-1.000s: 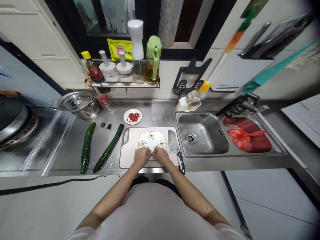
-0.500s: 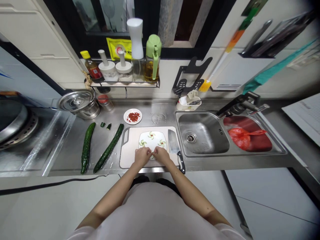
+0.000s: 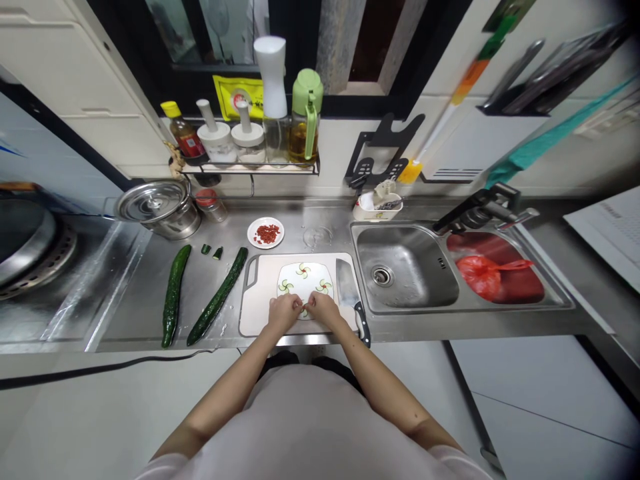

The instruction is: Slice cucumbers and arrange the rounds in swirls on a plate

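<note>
A white square plate [image 3: 305, 280] rests on a white cutting board [image 3: 257, 300]. Three pinwheel shapes of cucumber slices [image 3: 303, 270] lie on the plate. My left hand [image 3: 284, 312] and my right hand [image 3: 323, 309] meet at the plate's near edge, fingertips pinched together over more cucumber slices there. The fingers hide most of what they pinch. A cleaver [image 3: 350, 293] with a black handle lies on the board just right of my right hand.
Two whole cucumbers [image 3: 173, 293] [image 3: 217, 297] and two cut ends [image 3: 213, 251] lie left of the board. Behind the board sits a small dish of red bits [image 3: 266, 233]. A lidded steel pot [image 3: 157, 207] stands at the back left, a sink [image 3: 405, 267] at the right.
Barely anything differs. Both hands stay pinched at the plate's near edge, with only slight finger movement.
</note>
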A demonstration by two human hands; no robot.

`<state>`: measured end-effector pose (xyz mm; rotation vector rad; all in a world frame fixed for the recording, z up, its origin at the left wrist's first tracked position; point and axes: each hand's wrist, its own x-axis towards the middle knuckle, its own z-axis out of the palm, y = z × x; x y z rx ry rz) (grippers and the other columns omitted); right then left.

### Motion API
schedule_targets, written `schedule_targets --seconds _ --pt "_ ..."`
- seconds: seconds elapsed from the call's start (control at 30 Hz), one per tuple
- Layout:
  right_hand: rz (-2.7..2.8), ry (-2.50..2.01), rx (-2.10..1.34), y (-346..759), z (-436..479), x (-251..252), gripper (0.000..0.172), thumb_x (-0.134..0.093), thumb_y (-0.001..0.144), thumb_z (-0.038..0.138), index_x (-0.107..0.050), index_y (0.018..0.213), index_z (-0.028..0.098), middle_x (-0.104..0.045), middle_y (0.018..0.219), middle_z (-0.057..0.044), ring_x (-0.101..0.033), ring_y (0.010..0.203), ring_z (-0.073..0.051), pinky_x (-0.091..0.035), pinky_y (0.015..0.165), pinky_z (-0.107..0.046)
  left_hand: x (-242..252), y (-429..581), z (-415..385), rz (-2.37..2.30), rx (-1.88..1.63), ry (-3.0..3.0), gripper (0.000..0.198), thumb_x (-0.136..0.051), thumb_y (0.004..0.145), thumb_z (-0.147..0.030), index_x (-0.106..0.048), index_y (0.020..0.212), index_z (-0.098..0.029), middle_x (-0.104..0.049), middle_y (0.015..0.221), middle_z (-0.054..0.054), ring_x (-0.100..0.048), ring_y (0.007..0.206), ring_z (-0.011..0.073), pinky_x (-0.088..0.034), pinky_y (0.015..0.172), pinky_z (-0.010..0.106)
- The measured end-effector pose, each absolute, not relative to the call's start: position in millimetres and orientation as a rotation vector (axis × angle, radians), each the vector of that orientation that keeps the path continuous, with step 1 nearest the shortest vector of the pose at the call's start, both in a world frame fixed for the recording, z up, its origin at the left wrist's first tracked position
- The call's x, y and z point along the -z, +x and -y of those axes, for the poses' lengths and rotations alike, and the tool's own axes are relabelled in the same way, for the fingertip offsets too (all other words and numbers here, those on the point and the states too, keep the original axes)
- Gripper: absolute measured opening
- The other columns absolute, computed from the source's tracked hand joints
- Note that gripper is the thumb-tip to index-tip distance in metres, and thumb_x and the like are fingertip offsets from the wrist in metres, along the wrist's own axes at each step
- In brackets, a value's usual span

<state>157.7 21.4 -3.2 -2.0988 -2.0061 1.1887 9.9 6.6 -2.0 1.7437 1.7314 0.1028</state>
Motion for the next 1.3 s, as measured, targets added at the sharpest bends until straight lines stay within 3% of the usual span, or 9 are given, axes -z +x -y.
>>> schedule_targets --seconds 0.53,0.93,1.3 --pt "1.996 -2.079 -1.193 161 -22 3 0.013 -0.066 0.079 0.025 -0.055 0.074 0.02 -0.06 0.073 0.0 -0.047 0.068 -0.012 -0.026 0.057 -0.023 -2 5 -7 -1.75 -0.153 1.715 0.014 -0.055 0.085 -0.027 -0.068 0.088 -0.025 -0.071 0.089 0.0 -0.062 0.094 0.0204 -0.036 0.086 0.034" --pt "1.853 -2.042 -1.109 183 -31 -4 0.007 -0.061 0.079 0.022 -0.055 0.075 0.019 -0.058 0.071 0.001 -0.048 0.067 -0.012 -0.029 0.059 -0.022 -2 -20 -19 -1.865 -0.281 1.621 0.013 -0.058 0.082 -0.026 -0.068 0.091 -0.026 -0.071 0.088 -0.001 -0.063 0.089 0.0183 -0.039 0.086 0.032" --pt "1.472 -1.747 -0.916 218 -25 -26 0.027 -0.053 0.082 0.046 -0.057 0.087 0.02 -0.038 0.054 0.008 -0.04 0.054 -0.012 -0.032 0.057 -0.024 -2 -63 -42 -2.145 -0.725 1.418 0.025 -0.053 0.085 -0.038 -0.068 0.098 -0.023 -0.067 0.082 0.0 -0.059 0.074 0.0155 -0.043 0.075 0.027"
